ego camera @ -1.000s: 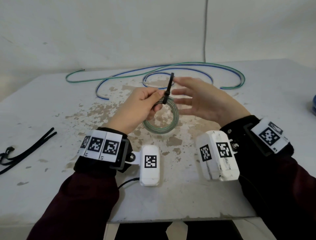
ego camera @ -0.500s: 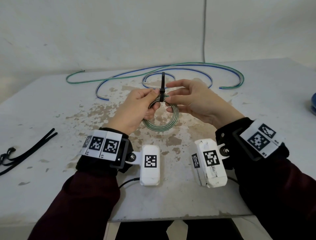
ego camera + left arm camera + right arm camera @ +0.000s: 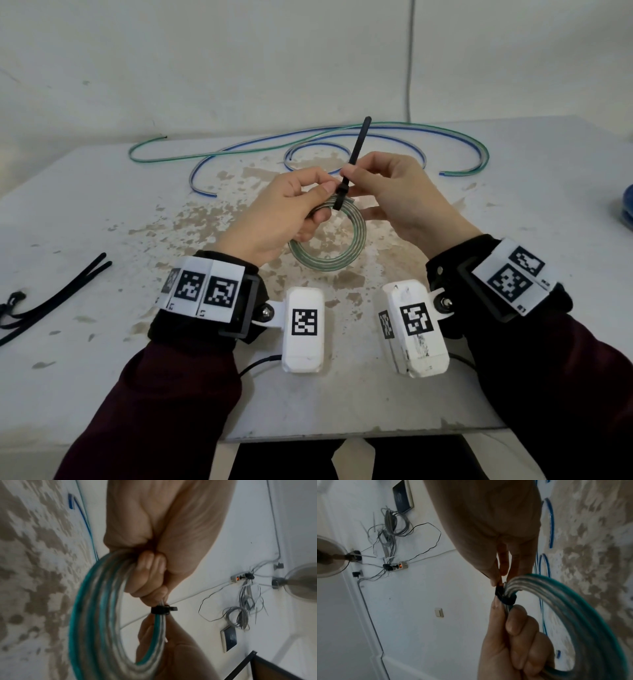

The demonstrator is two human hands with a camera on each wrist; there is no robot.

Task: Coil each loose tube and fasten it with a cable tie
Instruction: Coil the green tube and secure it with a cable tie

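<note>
A coil of clear and green tube [image 3: 329,263] is held up over the stained table [image 3: 102,212]. My left hand [image 3: 320,202] grips the coil's top left, fingers curled round the strands [image 3: 96,615]. A black cable tie [image 3: 356,150] is looped round the coil beside that grip, its head against the strands [image 3: 161,610] and its long tail pointing up and to the right. My right hand [image 3: 351,174] pinches the tie just above its head [image 3: 505,597], between thumb and forefinger. The coil's right arc [image 3: 573,608] hangs free.
Loose blue and green tubes [image 3: 485,154] snake across the back of the table. Spare black cable ties [image 3: 68,286] lie at the left edge. A blue object [image 3: 627,209] shows at the right border. The table's front edge runs just past my forearms.
My right hand went from spread open to pinching the tie. The tail now stands longer and leans right, and the loop sits tighter on the coil. The left hand kept its grip.
</note>
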